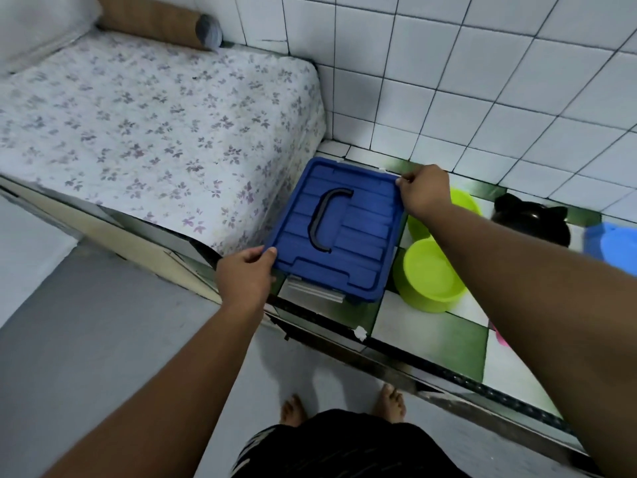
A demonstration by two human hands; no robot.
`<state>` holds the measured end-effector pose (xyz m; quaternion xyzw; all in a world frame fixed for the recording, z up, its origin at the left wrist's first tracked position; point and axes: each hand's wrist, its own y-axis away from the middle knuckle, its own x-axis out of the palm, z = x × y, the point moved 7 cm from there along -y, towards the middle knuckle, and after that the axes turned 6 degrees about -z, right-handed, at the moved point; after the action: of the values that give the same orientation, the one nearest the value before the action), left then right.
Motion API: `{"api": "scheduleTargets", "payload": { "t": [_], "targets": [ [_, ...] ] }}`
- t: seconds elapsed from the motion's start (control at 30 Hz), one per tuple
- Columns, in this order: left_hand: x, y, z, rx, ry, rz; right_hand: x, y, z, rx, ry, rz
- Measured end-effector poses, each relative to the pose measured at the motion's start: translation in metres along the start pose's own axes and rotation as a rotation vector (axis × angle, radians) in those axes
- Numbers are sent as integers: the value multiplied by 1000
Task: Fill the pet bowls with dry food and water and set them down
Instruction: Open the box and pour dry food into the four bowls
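Note:
A blue container lid (pixel 358 236) with a dark handle sits over a clear storage box on the green-and-white tiled floor. My left hand (pixel 246 277) grips the lid's near left corner. My right hand (pixel 422 191) grips its far right corner. Two lime-green bowls stand just right of the box: the nearer bowl (pixel 429 274) looks empty, and my right forearm partly hides the farther bowl (pixel 463 201). A black cat-eared bowl (pixel 532 222) and a light blue bowl (pixel 613 246) sit further right.
A mattress with a floral sheet (pixel 155 132) lies left of the box, with a brown bolster (pixel 155 20) at its head. White tiled wall (pixel 482 81) stands behind. A metal threshold rail (pixel 396 360) separates the tiled floor from the grey floor where my bare feet stand.

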<state>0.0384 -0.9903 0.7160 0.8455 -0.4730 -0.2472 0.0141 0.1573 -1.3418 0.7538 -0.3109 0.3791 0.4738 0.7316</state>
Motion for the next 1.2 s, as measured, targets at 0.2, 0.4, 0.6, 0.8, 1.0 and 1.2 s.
{"api": "scheduleTargets", "payload": {
  "t": [0.2,0.4,0.6,0.8,1.0,1.2],
  "targets": [
    [-1,1,-12,85,-112,9,-3,-1,0,49,22,21],
    [-3,3,-25,155,-191,16,-2,0,-4,184,-57,0],
    [-9,5,-35,258,-220,-18,-9,-1,-2,209,-134,-39],
    [-18,8,-57,309,-193,-35,-27,-7,9,204,-161,-96],
    [-37,10,-88,375,-141,-106,-50,-17,32,185,-225,-168],
    [-67,-20,-116,371,-69,-137,-54,-26,76,156,-336,-195]
  ]
}}
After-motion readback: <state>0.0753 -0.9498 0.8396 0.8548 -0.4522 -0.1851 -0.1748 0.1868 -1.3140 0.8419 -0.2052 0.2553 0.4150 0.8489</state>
